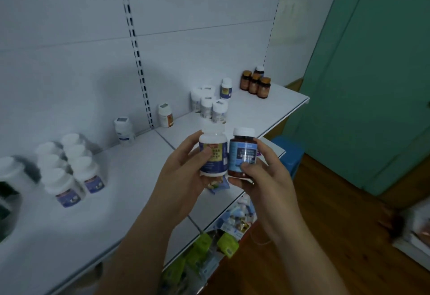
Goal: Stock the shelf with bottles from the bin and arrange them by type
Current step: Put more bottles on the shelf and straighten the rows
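Above the front edge of the white shelf, two bottles are held up side by side, touching or nearly so. The left hand is curled round a white bottle with a navy and yellow label, thumb across its front. The right hand is clamped on an amber bottle with a blue label and a white cap. Both are upright, labels toward the camera.

This looks like the sorting step: reading the two labels to decide which group each joins. The shelf already carries separate clusters. A lone navy-and-yellow bottle at the back seems to match the one in the left hand. Far right stand dark-capped amber bottles, and behind them a white-capped bottle that may match the right hand's, though it is too small to be sure. Other white bottles stand between, and purple-labelled ones sit well to the left. The bin is not in view.

The next move probably calls for a long reach to the right rear, setting each bottle down just beside its likeness without knocking the close-packed neighbours.
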